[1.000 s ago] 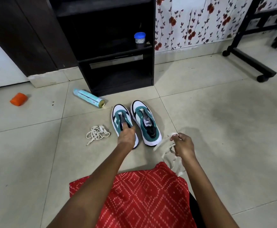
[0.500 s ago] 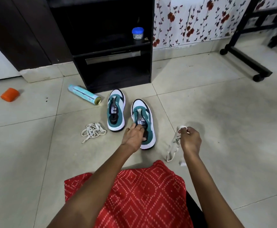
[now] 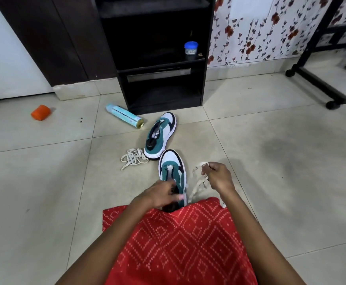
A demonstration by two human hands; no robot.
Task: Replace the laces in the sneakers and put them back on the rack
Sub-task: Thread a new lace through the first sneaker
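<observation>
Two white, teal and black sneakers lie unlaced on the tiled floor. My left hand [image 3: 159, 194] grips the near sneaker [image 3: 172, 169] by its tongue and collar, just in front of my red garment. The far sneaker [image 3: 160, 134] lies at an angle near the rack. In my right hand [image 3: 217, 176] a cream lace [image 3: 197, 184] is pinched, and it hangs down to the floor beside the near sneaker. A second bundled lace [image 3: 134, 157] lies on the floor left of the sneakers. The black shoe rack [image 3: 157, 68] stands at the back.
A light blue spray can [image 3: 124, 118] lies beside the rack's foot. An orange object [image 3: 41, 112] sits far left. A small blue-lidded jar [image 3: 191, 50] stands on a rack shelf. A black wheeled stand [image 3: 320, 87] is at the right.
My left hand has pulled the near sneaker back towards my lap. The other sneaker now lies farther off and turned. My right hand keeps hold of the lace.
</observation>
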